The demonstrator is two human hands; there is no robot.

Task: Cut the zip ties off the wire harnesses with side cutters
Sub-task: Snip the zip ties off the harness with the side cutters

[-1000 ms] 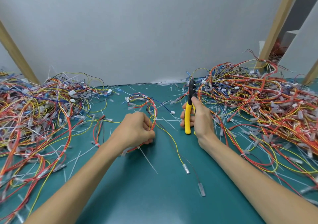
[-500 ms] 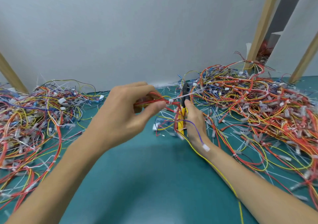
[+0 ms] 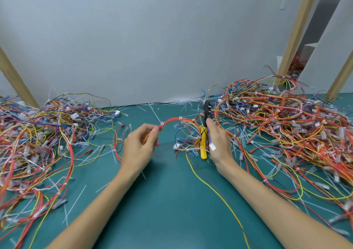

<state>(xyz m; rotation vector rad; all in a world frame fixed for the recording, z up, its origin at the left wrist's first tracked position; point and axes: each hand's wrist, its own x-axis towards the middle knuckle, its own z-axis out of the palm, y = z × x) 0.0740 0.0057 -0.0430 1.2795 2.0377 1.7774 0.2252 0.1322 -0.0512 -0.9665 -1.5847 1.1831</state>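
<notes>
While the left hand (image 3: 141,145) pinches one end of a red wire harness (image 3: 172,120) between thumb and curled fingers, the bundle arches up and across toward the right hand (image 3: 217,143). There its wires fan out into loose ends just beside the palm. A white zip tie (image 3: 162,123) rings the bundle right at the left fingertips, and a second sits further along the arch. The right hand grips the side cutters (image 3: 203,145) upright, yellow handles inside its curled fingers. The dark head points away past the index finger, and I cannot tell whether the blades are apart. A white connector (image 3: 212,147) lies on the back of this hand. A yellow wire (image 3: 219,197) trails from below it across the teal surface (image 3: 168,210). Tangled heaps of harnesses (image 3: 286,124) lie outward of each hand, among cut tie scraps (image 3: 80,197).
</notes>
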